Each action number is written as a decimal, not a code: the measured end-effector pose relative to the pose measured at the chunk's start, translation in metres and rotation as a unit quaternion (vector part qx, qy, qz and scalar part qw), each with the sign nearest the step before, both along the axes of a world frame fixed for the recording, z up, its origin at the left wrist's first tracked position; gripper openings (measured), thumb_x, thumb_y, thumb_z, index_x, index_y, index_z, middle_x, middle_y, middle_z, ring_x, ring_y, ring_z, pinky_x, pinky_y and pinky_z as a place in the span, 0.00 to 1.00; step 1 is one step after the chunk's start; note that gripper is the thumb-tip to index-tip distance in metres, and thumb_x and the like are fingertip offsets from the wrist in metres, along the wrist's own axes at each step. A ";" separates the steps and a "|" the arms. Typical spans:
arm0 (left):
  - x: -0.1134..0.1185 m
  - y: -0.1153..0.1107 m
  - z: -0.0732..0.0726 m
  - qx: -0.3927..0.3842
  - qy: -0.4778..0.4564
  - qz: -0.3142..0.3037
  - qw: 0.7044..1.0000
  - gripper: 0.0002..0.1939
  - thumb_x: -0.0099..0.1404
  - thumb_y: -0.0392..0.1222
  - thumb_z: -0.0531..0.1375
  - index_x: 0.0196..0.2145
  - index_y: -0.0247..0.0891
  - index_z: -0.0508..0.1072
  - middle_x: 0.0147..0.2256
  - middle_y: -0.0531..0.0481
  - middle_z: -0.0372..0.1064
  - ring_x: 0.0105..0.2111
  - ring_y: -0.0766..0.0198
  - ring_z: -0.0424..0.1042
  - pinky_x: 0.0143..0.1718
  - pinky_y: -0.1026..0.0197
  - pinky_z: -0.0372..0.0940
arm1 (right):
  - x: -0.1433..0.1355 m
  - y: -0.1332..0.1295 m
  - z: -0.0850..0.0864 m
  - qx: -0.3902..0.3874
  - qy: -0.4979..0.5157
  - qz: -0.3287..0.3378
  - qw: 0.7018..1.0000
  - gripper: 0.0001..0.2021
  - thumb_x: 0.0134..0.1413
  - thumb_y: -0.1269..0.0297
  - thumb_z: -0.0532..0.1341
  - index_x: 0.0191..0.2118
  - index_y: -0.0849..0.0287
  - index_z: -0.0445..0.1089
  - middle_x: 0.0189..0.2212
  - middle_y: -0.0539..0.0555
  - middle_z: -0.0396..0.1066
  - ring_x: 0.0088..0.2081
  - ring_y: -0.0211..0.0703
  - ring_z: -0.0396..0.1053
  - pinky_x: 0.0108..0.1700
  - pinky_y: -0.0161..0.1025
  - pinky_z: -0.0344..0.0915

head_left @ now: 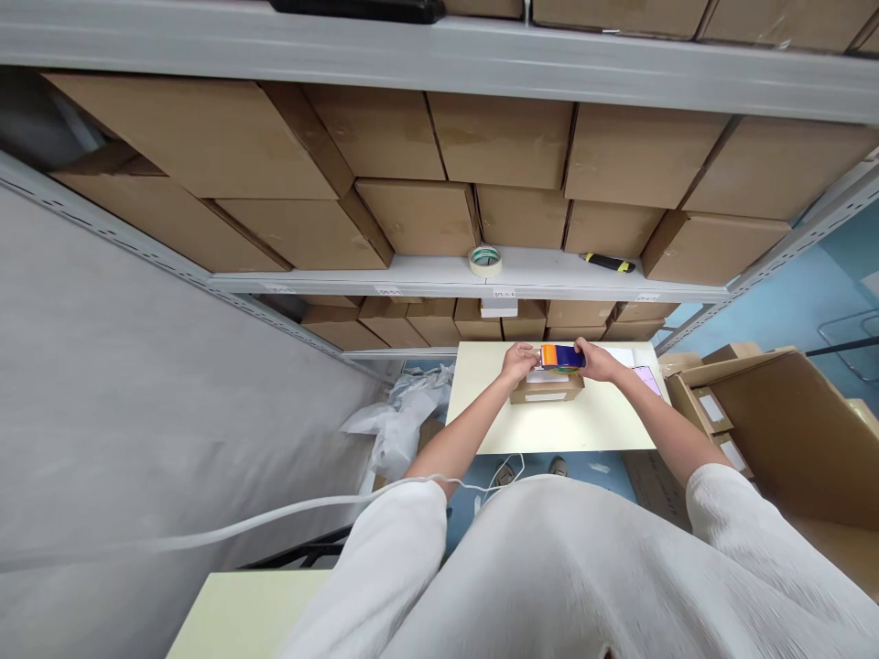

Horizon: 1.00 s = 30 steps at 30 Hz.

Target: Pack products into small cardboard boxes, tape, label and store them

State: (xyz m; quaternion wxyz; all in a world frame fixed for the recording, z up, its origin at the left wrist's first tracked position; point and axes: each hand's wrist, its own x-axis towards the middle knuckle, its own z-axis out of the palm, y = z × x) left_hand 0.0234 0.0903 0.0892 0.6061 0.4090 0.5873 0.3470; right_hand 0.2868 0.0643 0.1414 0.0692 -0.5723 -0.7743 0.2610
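A tape dispenser [564, 357], orange at one end and dark blue along its body, is held level over a small cardboard box [548, 394]. My right hand [596, 360] grips its blue end. At the orange end, the fingers of my left hand [520, 361] are closed against the dispenser; whether they also pinch a strip of tape is too small to tell. The box lies on the pale yellow table [549, 428] with a white label on its near side. Part of its top is hidden under the dispenser and my hands.
Cardboard boxes [504, 137] fill the shelves ahead. A tape roll [485, 262] and a yellow-black utility knife [608, 263] lie on the shelf edge. A phone-like pink screen [646, 379] is at the table's right, beside a large open carton [789, 430]. A white cable [295, 508] crosses at left.
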 end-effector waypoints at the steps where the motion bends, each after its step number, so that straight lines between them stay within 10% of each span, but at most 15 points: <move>1: 0.000 0.000 0.000 0.000 0.000 0.002 1.000 0.25 0.53 0.34 0.77 0.45 0.39 0.71 0.32 0.48 0.80 0.35 0.56 0.82 0.38 0.57 0.74 | -0.001 0.000 0.000 0.002 0.004 0.000 1.000 0.27 0.50 0.61 0.69 0.54 0.50 0.60 0.42 0.52 0.75 0.37 0.48 0.70 0.37 0.38 0.59; 7: -0.005 -0.005 -0.002 0.028 0.029 0.017 0.999 0.27 0.53 0.27 0.71 0.48 0.40 0.70 0.32 0.52 0.79 0.34 0.57 0.82 0.41 0.56 0.74 | -0.009 0.001 -0.007 0.024 -0.018 0.064 0.997 0.33 0.50 0.66 0.70 0.63 0.54 0.66 0.55 0.61 0.74 0.53 0.57 0.71 0.52 0.45 0.66; 30: -0.083 0.011 -0.029 -0.008 0.004 0.101 0.995 0.33 0.50 0.28 0.71 0.44 0.46 0.57 0.30 0.56 0.75 0.31 0.63 0.77 0.36 0.61 0.69 | -0.029 0.024 0.026 -0.012 -0.103 0.093 0.990 0.18 0.49 0.64 0.73 0.46 0.54 0.70 0.42 0.58 0.76 0.45 0.56 0.71 0.39 0.40 0.61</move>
